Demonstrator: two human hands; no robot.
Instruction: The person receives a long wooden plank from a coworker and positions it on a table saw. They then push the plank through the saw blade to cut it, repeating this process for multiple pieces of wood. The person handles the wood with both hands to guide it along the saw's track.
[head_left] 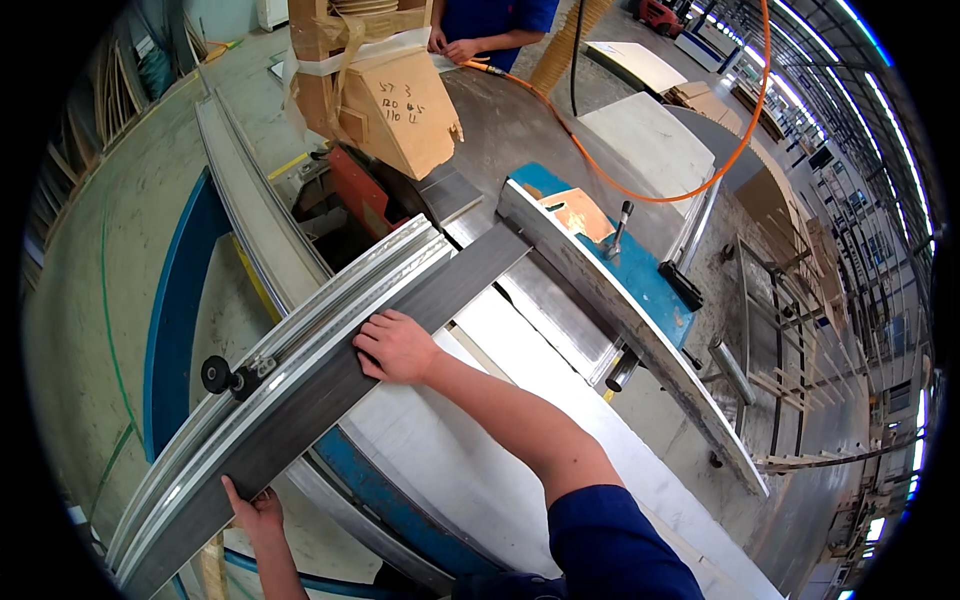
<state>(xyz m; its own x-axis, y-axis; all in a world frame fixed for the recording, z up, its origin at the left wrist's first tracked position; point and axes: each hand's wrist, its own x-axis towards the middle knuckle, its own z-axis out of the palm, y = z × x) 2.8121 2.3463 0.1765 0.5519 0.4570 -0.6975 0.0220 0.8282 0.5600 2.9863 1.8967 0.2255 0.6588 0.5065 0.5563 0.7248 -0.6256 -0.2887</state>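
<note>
1. Plainly, the long dark board (305, 420) lies against the metal rail (330, 325), its long axis running near left to far right.
2. The right hand (400, 348), nearer the far end, rests on top with bent fingers; the left hand (258, 512) grips the right edge farther back.
3. The board's near end is cut off; the left hand's grip underneath is hidden.

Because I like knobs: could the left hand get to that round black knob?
Probably yes. Between the left hand and the knob lie only the flat dark board and metal rail; nothing tall seems to block the way.
</note>
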